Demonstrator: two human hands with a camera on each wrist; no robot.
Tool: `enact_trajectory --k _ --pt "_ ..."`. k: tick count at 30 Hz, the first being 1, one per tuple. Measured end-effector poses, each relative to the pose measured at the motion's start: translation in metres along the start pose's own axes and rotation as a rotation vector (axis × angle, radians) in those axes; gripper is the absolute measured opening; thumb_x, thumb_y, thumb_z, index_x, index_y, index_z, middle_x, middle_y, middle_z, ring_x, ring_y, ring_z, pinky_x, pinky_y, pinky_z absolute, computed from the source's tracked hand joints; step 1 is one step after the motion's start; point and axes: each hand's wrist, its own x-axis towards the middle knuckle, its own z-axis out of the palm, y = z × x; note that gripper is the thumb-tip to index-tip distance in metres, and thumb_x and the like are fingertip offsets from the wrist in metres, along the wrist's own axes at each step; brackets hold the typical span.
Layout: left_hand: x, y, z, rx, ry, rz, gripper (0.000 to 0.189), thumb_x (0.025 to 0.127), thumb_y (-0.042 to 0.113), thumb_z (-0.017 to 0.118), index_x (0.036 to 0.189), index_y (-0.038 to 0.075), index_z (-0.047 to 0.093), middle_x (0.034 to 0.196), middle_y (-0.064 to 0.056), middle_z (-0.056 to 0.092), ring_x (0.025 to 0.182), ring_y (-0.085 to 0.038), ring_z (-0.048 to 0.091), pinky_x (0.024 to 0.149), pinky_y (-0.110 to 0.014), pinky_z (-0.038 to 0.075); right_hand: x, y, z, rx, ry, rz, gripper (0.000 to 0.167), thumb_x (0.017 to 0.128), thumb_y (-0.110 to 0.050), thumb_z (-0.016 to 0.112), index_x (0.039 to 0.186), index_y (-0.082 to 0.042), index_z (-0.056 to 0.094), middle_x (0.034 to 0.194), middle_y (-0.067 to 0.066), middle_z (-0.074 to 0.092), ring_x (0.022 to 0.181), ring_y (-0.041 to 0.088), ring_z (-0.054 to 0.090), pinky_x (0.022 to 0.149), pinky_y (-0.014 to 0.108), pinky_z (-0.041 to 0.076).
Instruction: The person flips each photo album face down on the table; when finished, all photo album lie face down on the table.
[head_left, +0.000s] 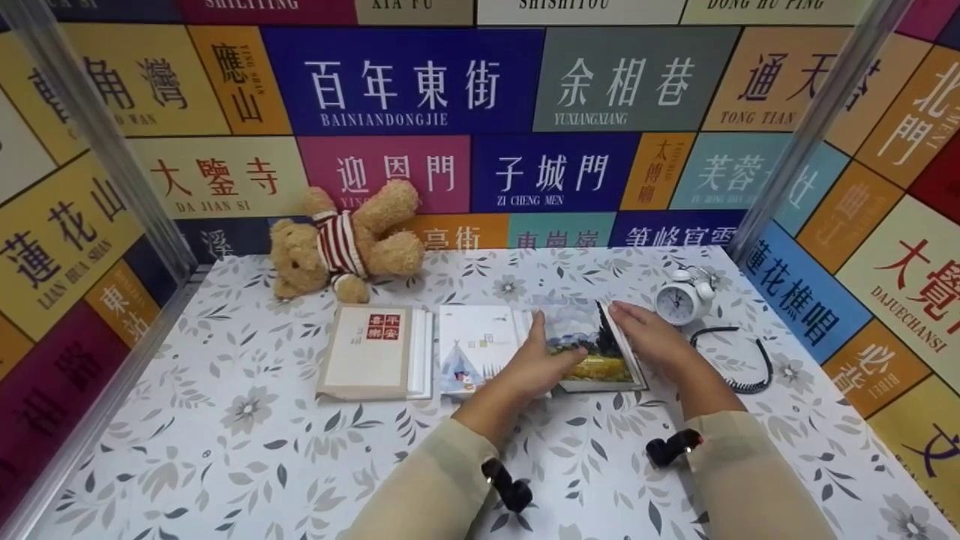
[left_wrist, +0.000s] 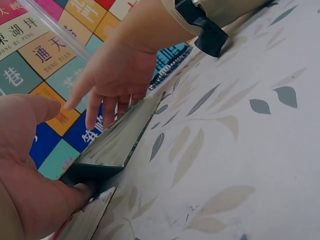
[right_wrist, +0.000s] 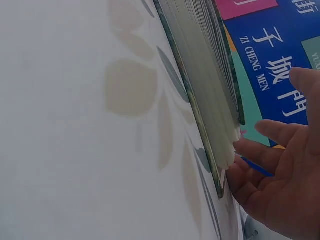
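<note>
A book with a landscape painting on its cover lies at the right end of a row of three books. My left hand is at its spine side, the thumb extended above the cover; in the left wrist view its lower fingers touch near the dark spine. My right hand is at the opposite side, fingers fairly straight; the right wrist view has its fingertips against the page edges. Beside my left hand lies a white book with a tent drawing, partly covered by that hand.
A beige book with red square characters lies left of the white one. Behind it a teddy bear in a striped shirt lies on its side. A white alarm clock and a black toothed headband are to the right on the floral tabletop.
</note>
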Motion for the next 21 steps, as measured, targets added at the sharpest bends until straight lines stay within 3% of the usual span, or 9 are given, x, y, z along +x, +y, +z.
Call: enact_trajectory --k 6,9,13,18,21 --pt "0.000 0.003 -0.001 -0.068 0.022 0.022 0.102 0.097 0.031 0.076 0.174 0.014 0.011 0.177 -0.017 0.028 0.164 -0.035 0.029 0.136 -0.050 0.025 -0.002 -0.005 0.000 0.026 -0.040 0.001 0.089 0.104 -0.075 0.041 0.171 -0.018 0.029 0.178 0.017 0.026 0.165 0.047 0.020 0.135 0.063 0.018" --pt "-0.002 0.004 0.000 -0.190 0.027 0.069 0.096 0.094 0.016 0.076 0.172 0.010 0.020 0.169 -0.018 0.043 0.151 -0.033 0.050 0.128 -0.045 0.040 -0.005 -0.008 0.001 0.061 -0.072 -0.014 0.087 0.106 -0.072 0.041 0.171 -0.017 0.026 0.178 0.017 0.025 0.165 0.045 0.022 0.135 0.059 0.021" --pt "-0.002 0.003 0.000 -0.307 0.037 0.094 0.089 0.091 0.004 0.074 0.168 0.008 0.030 0.157 -0.020 0.056 0.124 -0.027 0.068 0.105 -0.038 0.060 -0.007 -0.011 0.004 0.068 -0.080 -0.016 0.087 0.106 -0.070 0.044 0.172 -0.016 0.025 0.179 0.018 0.023 0.165 0.044 0.022 0.135 0.056 0.024" --pt "-0.001 0.002 0.001 -0.319 0.089 0.064 0.087 0.086 0.008 0.076 0.164 0.008 0.040 0.156 -0.017 0.056 0.101 -0.017 0.067 0.089 -0.029 0.060 -0.009 -0.011 0.006 0.063 -0.085 -0.011 0.086 0.107 -0.068 0.046 0.172 -0.016 0.025 0.178 0.020 0.022 0.162 0.047 0.028 0.133 0.056 0.029" --pt "0.001 0.002 0.002 -0.370 0.077 0.043 0.090 0.083 0.010 0.076 0.165 0.008 0.039 0.154 -0.015 0.060 0.087 -0.014 0.063 0.079 -0.028 0.054 -0.009 -0.013 0.007 0.067 -0.110 -0.026 0.085 0.108 -0.064 0.047 0.172 -0.013 0.023 0.177 0.023 0.022 0.160 0.049 0.031 0.131 0.057 0.033"
